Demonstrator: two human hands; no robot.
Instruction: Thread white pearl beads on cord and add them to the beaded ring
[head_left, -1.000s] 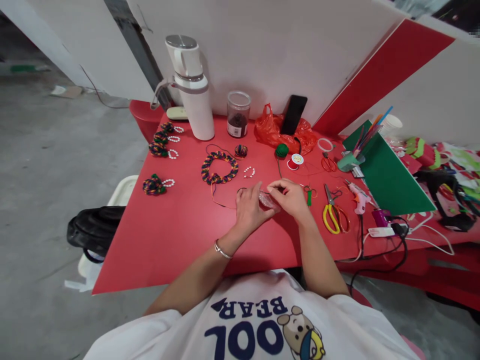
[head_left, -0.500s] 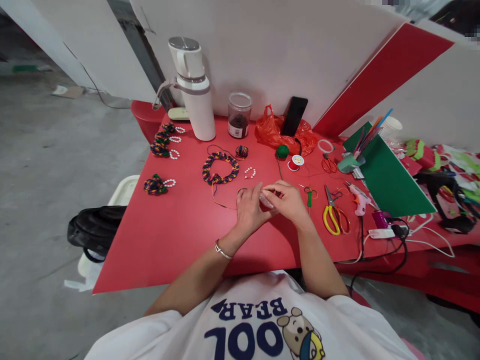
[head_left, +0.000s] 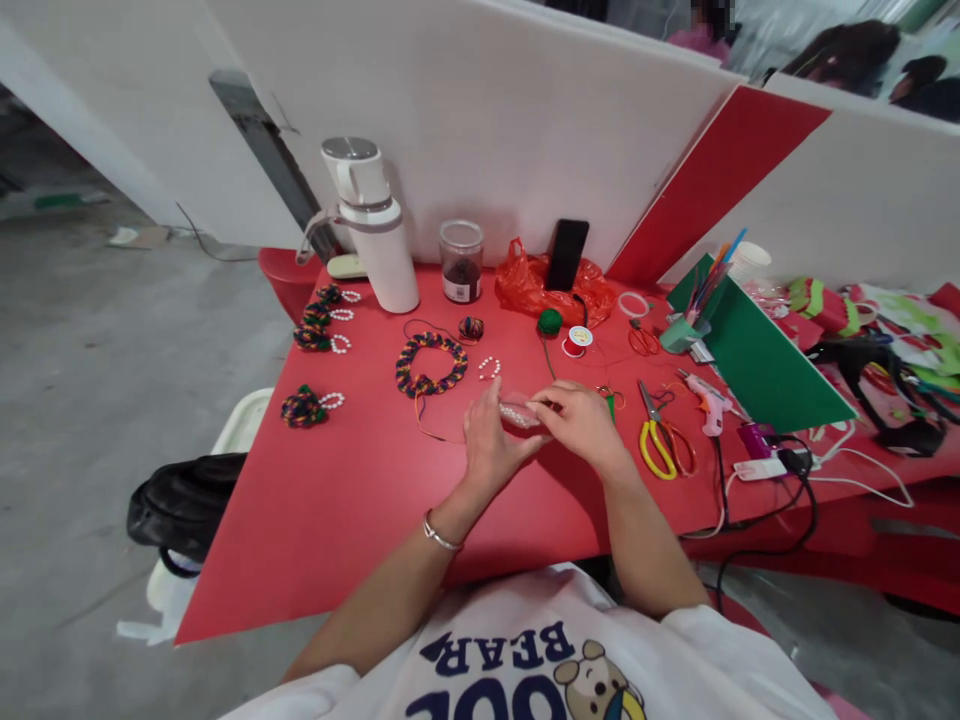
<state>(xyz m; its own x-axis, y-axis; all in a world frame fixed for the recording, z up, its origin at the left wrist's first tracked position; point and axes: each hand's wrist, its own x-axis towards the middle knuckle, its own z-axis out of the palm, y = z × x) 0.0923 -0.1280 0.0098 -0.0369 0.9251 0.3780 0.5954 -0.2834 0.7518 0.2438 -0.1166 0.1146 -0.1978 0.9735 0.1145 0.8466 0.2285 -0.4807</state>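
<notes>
Between my two hands is a small clear packet of white beads. My left hand holds the packet's left side, thumb below and fingers above. At its right end, the fingers of my right hand pinch the edge. Just beyond my hands lies a short curved string of white beads. A braided multicolour yarn ring rests to the left, its loose yarn tail running toward my left hand. Yarn bundles with bead loops sit along the left side of the red table.
A white bottle, a clear jar and a phone on a red bag stand at the back. A green yarn ball, red thread spool, yellow-handled scissors and pink glue gun lie rightward, beside cables.
The view has tilted up, so the table sits lower in the picture. My left fingers have spread, and more of the bead packet shows between my hands.
</notes>
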